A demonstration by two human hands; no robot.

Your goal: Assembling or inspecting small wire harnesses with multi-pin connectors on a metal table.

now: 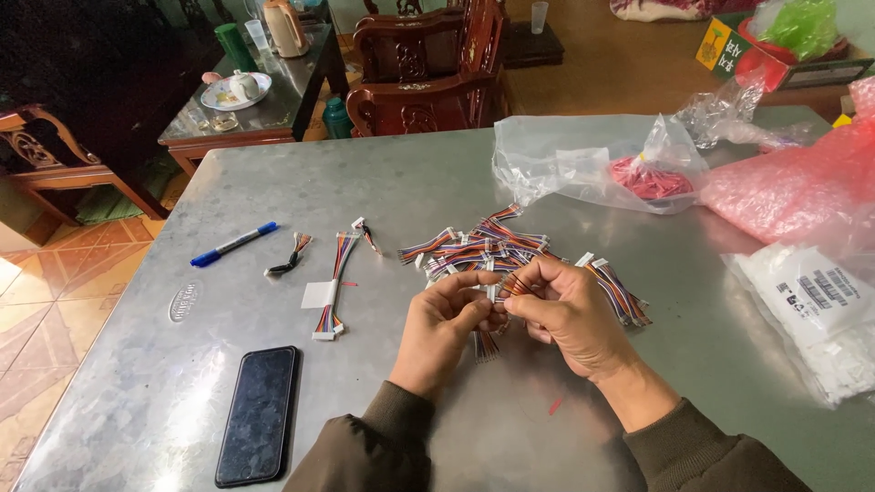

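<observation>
My left hand and my right hand meet over the middle of the metal table. Together they pinch one short multicoloured wire harness with a white connector; its loose wire ends hang below my fingers. Just beyond my hands lies a pile of several similar wire harnesses. Another small bundle of harnesses rests to the right of my right hand.
A longer harness with a white label, a small dark wire piece and a blue pen lie left. A black phone sits near the front edge. Clear bag with red parts, pink bag and white packets crowd the right.
</observation>
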